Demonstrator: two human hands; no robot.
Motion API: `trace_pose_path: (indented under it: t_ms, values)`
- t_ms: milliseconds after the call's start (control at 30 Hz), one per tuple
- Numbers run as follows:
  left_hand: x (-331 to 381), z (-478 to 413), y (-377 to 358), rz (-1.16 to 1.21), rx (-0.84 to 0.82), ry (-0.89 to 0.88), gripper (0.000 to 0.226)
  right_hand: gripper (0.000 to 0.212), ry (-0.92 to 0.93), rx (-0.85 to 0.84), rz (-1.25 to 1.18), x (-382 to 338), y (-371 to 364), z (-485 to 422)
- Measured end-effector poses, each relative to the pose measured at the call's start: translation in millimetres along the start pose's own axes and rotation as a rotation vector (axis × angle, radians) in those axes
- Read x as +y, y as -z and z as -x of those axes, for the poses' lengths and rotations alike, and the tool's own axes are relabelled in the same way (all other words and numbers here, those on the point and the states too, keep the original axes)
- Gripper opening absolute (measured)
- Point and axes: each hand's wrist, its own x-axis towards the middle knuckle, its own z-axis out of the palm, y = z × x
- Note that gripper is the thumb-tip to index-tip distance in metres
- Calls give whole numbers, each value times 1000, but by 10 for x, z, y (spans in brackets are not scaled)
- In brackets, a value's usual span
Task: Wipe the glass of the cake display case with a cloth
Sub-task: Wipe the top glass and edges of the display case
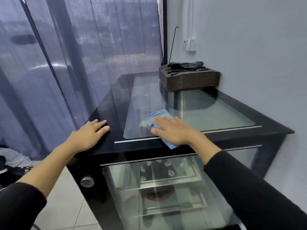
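Observation:
The cake display case is black-framed with a glass top and a glass front. A light blue cloth lies on the near edge of the glass top. My right hand presses flat on the cloth, fingers spread, with cloth showing beyond the fingertips and under the wrist. My left hand rests flat on the black front-left corner of the case top, holding nothing. Both forearms wear black sleeves.
A stack of brown trays with black items on top stands at the back right of the case top, against the grey wall. Sheer blue curtains hang to the left. A round metal knob sits on the case's front left. Cakes show on shelves inside.

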Motion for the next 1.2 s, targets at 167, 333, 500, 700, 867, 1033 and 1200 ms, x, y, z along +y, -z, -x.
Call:
trace_pose_path:
  t_ms: [167, 333, 500, 700, 867, 1033, 1200]
  values:
    - [-83, -9, -54, -29, -5, -21, 60, 54, -94, 12, -84, 817, 183, 536]
    - [-34, -16, -58, -44, 37, -25, 59, 55, -443, 156, 60, 953, 173, 21]
    - [-68, -6, -56, -24, 43, -37, 60, 62, -90, 41, 34, -442, -115, -149]
    - [-121, 26, -38, 22, 2, -71, 62, 54, -26, 40, -33, -29, -8, 404]
    - [-303, 12, 48, 196, -29, -177, 60, 42, -427, 177, -19, 774, 242, 78]
    - [-503, -318, 46, 301, -66, -276, 53, 51, -415, 115, 97, 7, 43, -492]
    - [-529, -705, 64, 386, -70, -407, 47, 55, -57, 64, 66, -1392, -352, -275]
